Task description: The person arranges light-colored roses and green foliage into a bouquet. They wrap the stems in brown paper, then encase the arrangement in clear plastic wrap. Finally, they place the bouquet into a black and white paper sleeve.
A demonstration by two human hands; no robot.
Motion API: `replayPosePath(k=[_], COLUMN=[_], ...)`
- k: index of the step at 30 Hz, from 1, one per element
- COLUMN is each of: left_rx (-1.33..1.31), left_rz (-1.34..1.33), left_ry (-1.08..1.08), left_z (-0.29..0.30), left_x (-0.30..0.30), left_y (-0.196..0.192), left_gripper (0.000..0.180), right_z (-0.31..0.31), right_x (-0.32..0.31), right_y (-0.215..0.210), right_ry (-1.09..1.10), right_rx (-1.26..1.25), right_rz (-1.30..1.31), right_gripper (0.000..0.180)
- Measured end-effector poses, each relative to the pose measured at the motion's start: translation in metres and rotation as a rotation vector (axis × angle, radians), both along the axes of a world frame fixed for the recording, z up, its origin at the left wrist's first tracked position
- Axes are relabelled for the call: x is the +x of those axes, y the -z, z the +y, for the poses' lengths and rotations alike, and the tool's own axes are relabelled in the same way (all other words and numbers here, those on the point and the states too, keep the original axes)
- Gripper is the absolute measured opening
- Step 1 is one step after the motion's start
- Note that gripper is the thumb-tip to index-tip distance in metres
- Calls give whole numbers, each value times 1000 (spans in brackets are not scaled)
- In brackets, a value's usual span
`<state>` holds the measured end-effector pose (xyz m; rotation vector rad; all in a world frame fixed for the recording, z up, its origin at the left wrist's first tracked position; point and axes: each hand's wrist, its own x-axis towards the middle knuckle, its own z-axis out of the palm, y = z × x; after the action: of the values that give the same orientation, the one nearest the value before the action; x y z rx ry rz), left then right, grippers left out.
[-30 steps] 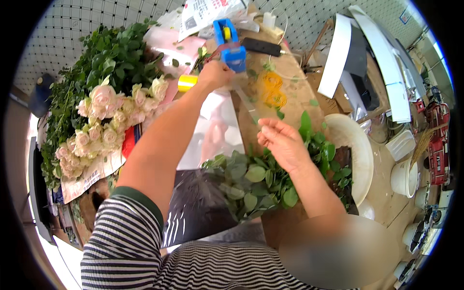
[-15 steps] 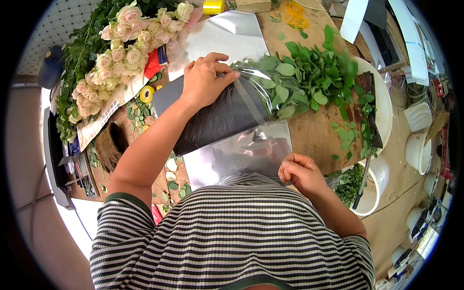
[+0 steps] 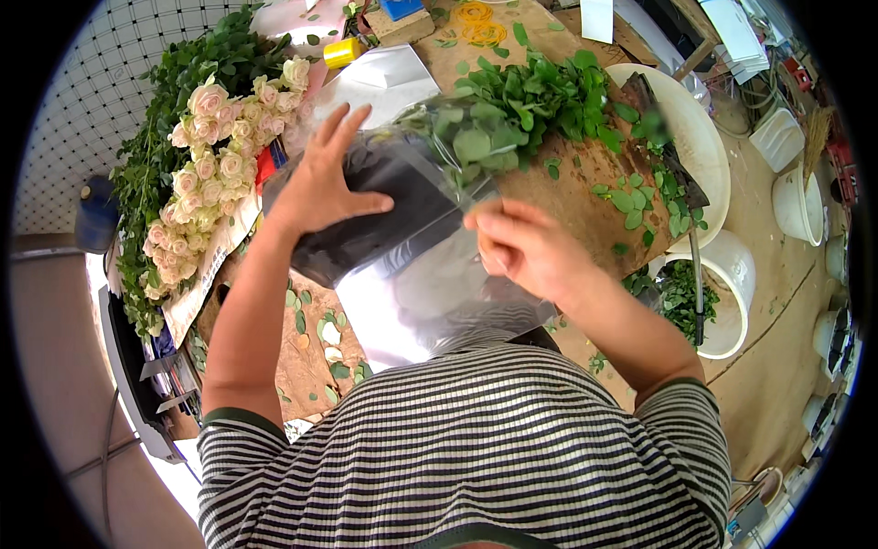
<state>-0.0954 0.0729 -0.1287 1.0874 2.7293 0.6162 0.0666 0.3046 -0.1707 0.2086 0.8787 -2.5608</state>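
My left hand [image 3: 322,183] lies flat with fingers spread on a dark wrapping sheet [image 3: 384,224] covered by clear film [image 3: 430,293]. My right hand [image 3: 526,249] pinches the film's right side near a bunch of green leafy stems [image 3: 521,105]. The stems lie partly under the film on the brown wooden worktable [image 3: 576,183]. The sheet hangs over the table's near edge toward my striped shirt.
Pale pink roses [image 3: 215,174] with green foliage lie along the left. A yellow tape roll [image 3: 343,52], a blue tool [image 3: 401,9] and orange rubber bands [image 3: 480,23] sit at the far end. White buckets [image 3: 722,293] stand on the floor at right. Loose leaves litter the table.
My right hand rose from the film's lower edge to its right side by the stems. My left hand stayed flat on the sheet, which now covers part of the greenery.
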Motion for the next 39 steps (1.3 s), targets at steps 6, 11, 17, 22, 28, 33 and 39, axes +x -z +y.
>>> replayPosePath(k=[6,11,17,22,28,33,39], left_rx=[-37,-186,-250,-237,-197,-20,173], left_rz=[316,665,615,473,372,111,-717], left_ry=[222,32,-37,19,-27,-29,-114], left_z=[4,28,28,29,18,5,43], left_x=[-54,-37,-62,-68,-60,-37,40], left_y=[-11,21,31,26,23,-23,-80], left_gripper=[28,22,20,19,18,17,14], right_z=[-26,-37,-62,-75,-82,-43,4], right_x=[-155,-178,-116,-151,-162,-105,55], right_y=[-31,-12,35,123,127,84,78], right_ry=[132,128,130,208,298,-279,71], right_rx=[-141,-160,-21,304,766,1008,684], right_rz=[28,-54,-148,-18,106,372,389], right_gripper=[16,15,9,14,24,26,86])
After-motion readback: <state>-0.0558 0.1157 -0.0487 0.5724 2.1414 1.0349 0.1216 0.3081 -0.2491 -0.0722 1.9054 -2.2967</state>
